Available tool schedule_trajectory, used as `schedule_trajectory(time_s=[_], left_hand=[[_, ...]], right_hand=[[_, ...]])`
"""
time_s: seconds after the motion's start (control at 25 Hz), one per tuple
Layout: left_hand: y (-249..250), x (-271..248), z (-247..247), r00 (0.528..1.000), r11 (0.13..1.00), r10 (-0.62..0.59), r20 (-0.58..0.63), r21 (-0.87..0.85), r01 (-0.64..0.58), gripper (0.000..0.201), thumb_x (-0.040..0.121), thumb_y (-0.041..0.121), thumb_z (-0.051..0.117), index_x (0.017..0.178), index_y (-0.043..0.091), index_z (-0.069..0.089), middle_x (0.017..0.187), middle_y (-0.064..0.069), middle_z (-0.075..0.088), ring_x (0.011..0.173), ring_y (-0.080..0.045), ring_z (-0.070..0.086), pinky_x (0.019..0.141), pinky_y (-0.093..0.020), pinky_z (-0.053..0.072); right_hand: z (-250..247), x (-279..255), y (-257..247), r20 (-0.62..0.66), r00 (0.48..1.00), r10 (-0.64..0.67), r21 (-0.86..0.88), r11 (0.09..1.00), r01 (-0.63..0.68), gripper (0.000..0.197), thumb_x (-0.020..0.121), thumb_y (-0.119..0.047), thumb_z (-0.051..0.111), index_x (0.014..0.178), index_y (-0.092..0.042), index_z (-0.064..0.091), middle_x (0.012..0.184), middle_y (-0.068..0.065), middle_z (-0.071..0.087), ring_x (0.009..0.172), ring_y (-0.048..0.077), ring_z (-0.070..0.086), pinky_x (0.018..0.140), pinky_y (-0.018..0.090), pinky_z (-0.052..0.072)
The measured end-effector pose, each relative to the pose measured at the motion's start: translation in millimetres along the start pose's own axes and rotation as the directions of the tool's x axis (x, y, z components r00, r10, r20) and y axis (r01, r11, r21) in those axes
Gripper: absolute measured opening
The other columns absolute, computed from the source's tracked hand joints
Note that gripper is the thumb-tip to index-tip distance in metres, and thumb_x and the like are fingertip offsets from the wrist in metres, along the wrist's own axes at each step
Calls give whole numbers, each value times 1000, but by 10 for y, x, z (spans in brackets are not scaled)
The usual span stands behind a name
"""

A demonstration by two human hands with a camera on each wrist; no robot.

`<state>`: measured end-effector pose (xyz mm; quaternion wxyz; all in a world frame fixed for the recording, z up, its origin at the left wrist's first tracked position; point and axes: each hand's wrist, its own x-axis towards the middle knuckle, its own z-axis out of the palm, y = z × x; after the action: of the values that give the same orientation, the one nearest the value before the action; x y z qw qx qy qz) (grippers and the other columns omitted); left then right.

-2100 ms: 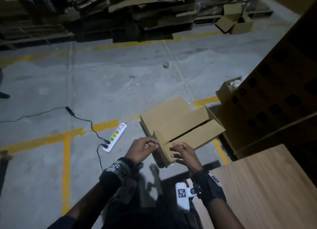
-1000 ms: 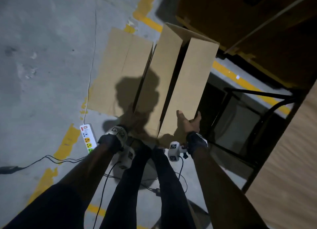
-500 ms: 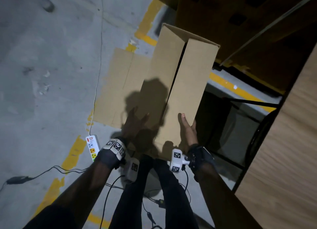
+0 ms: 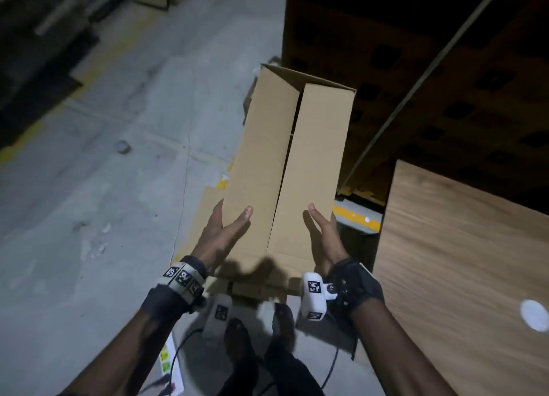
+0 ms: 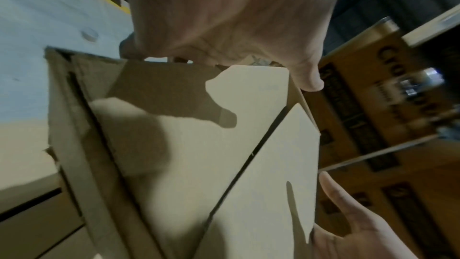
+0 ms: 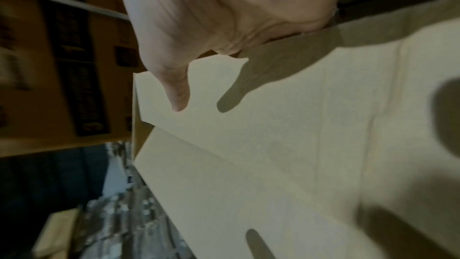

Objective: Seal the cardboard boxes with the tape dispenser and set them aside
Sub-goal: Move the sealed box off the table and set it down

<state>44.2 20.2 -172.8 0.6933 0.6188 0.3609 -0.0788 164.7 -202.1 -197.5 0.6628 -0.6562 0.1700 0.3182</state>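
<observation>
Lifted higher than half a second ago, the cardboard box (image 4: pixel 285 170) now sits between both hands in front of the person's chest, with the wooden tabletop (image 4: pixel 463 271) just to its right and the stacked printed cartons (image 4: pixel 416 57) behind its far end. Its two long top flaps are folded down with a narrow dark gap running along the middle; no tape shows on that seam. The left hand (image 4: pixel 221 236) grips the near left edge, thumb laid across the top of the left flap and the fingers hidden under the side. The right hand (image 4: pixel 325 238) grips the near right edge the same way, thumb lying along the right flap and the rest of the fingers out of sight beneath the box. From the left wrist view the flaps' seam (image 5: pixel 251 162) runs diagonally away, and the right hand's thumb (image 5: pixel 333 190) shows at the box's edge. Below the box, to its left, a flattened sheet of cardboard (image 4: pixel 205 217) lies on the concrete floor (image 4: pixel 89 205), and a small roll-like object (image 4: pixel 122 147) rests farther out on that floor, well apart from the box.
</observation>
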Motion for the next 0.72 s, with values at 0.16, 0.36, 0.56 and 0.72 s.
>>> schedule_trajectory(time_s=[0.16, 0.36, 0.56, 0.72], left_hand=[[429, -605, 232, 991, 991, 104, 86, 80, -111, 119, 63, 87, 73, 158, 51, 11, 163, 21, 24, 149, -10, 31, 125, -50, 23], [593, -1258, 926, 920, 935, 273, 282, 148, -323, 62, 72, 83, 69, 125, 73, 38, 131, 38, 49, 132, -3, 38, 111, -37, 30], [356, -1563, 1849, 863, 903, 199, 464, 254, -345, 98, 59, 95, 67, 144, 69, 26, 154, 16, 43, 147, -20, 33, 119, -57, 31], [189, -1931, 2577, 793, 937, 65, 606, 236, -257, 111, 77, 74, 73, 161, 45, 7, 168, 8, 20, 149, -18, 27, 115, -29, 40]], right_hand=[[-313, -657, -354, -43, 998, -47, 123, 991, 52, 113, 67, -70, 83, 156, -47, 18, 153, -14, 40, 145, 14, 32, 122, 50, 20], [-1214, -1392, -514, -250, 963, -104, 207, 966, 158, 121, 54, -72, 90, 152, -55, 22, 162, -12, 28, 148, 17, 35, 122, 62, 15], [-2261, -2066, -327, -391, 915, -99, 288, 931, 224, 127, 54, -66, 94, 158, -41, 26, 164, -13, 25, 143, 13, 44, 124, 51, 21], [-3037, -2436, -182, -356, 930, -96, 405, 880, 246, 59, 80, -44, 86, 131, -35, 60, 143, -19, 49, 120, 8, 65, 118, 33, 34]])
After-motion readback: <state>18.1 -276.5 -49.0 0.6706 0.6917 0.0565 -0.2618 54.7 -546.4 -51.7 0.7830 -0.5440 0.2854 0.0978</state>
